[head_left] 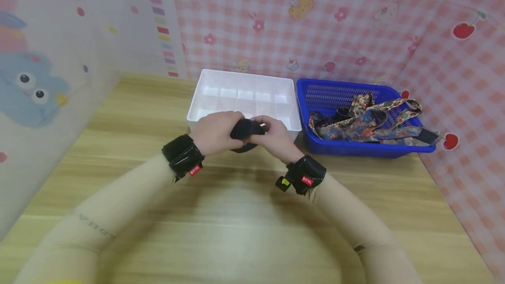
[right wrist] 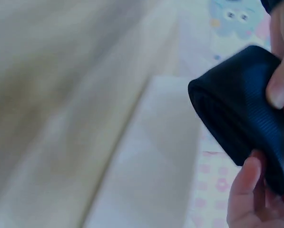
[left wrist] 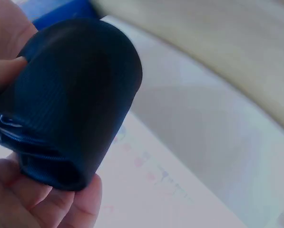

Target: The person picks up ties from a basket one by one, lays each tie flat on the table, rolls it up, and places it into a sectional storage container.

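A dark necktie, rolled into a thick coil, is held between both hands over the front edge of the white box. My left hand grips the coil from the left, and my right hand pinches its right side between thumb and fingers. In the left wrist view the rolled necktie shows its smooth outer layer and the layered folds at its open end. The right wrist view has the necktie with fingers of both hands on it.
Behind the hands stands a white box divided into several compartments. To its right is a blue basket with floral-patterned neckties heaped in it, one end hanging over the rim. Patterned sheets line the back and sides of the wooden table.
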`<state>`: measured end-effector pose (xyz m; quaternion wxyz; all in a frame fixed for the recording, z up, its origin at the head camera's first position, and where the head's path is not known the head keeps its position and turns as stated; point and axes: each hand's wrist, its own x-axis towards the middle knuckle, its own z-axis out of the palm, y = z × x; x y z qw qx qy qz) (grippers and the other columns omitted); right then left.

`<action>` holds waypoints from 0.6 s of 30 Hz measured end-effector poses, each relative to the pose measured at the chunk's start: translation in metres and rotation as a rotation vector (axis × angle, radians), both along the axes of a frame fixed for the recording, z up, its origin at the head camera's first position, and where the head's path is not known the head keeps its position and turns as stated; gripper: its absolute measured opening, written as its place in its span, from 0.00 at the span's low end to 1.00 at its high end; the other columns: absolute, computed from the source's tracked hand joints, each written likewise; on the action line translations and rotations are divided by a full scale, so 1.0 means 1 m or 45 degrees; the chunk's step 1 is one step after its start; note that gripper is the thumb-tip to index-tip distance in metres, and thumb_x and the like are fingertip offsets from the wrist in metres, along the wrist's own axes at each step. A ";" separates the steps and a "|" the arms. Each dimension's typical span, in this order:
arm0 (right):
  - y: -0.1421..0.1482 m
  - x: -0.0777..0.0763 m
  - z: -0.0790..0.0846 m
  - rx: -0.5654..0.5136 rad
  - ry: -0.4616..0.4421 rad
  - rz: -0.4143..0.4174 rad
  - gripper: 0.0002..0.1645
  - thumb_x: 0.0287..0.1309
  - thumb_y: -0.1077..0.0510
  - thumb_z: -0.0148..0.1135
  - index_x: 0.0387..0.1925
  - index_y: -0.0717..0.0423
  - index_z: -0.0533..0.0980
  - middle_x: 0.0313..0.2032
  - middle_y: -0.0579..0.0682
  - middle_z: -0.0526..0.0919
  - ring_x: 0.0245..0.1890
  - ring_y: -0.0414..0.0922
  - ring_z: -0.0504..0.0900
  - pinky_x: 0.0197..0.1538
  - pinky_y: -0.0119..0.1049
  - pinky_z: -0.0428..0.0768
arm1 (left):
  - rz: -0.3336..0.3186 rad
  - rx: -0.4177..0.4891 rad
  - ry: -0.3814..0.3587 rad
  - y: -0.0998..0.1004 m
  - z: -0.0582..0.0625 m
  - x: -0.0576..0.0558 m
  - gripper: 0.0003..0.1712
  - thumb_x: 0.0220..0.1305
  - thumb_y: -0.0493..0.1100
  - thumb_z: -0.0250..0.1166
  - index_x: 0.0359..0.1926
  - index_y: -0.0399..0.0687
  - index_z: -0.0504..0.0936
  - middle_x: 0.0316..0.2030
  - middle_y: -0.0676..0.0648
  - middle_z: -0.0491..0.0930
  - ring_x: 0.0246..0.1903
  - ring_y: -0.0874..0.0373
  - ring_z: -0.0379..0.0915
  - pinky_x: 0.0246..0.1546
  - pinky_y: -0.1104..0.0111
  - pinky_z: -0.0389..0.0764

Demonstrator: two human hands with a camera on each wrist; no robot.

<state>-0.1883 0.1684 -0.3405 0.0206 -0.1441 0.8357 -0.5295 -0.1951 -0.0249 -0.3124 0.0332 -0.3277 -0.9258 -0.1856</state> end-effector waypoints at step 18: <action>-0.040 -0.010 0.003 -1.206 -0.483 0.065 0.29 0.68 0.65 0.47 0.69 0.59 0.61 0.63 0.55 0.70 0.64 0.53 0.69 0.64 0.42 0.68 | 0.333 0.188 -0.098 -0.021 0.019 -0.044 0.25 0.52 0.51 0.67 0.45 0.37 0.78 0.36 0.41 0.82 0.34 0.47 0.77 0.36 0.56 0.76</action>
